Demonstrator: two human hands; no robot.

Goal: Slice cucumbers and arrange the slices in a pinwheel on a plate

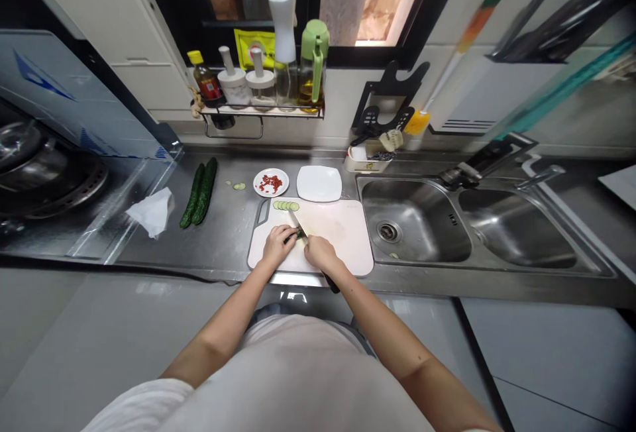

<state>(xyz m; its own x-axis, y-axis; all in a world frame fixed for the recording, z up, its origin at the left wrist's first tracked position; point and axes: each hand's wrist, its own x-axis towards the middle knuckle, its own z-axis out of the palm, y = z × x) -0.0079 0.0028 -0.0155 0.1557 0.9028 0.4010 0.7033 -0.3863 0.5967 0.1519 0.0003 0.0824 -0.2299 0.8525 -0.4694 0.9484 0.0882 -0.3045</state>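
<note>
A white cutting board (345, 236) with a grey edge lies on the counter in front of me. My left hand (278, 246) holds a short dark-green piece of cucumber (289, 237) down on it, fingers bent and mostly covering the piece. My right hand (320, 253) is closed round a kitchen knife (297, 221); the blade points away from me, beside the left fingertips, and the black handle end sticks out behind the hand. Overlapping cucumber slices (286, 206) lie in a row at the board's upper left, near the knife tip.
Behind the board stand a plate of chopped red pieces (271, 183) and a white square plate (319, 183). Two whole cucumbers (199, 192) and a white cloth or paper (152, 212) lie left. A double sink (417, 220) adjoins on the right. Seasoning bottles fill a rack (263, 112).
</note>
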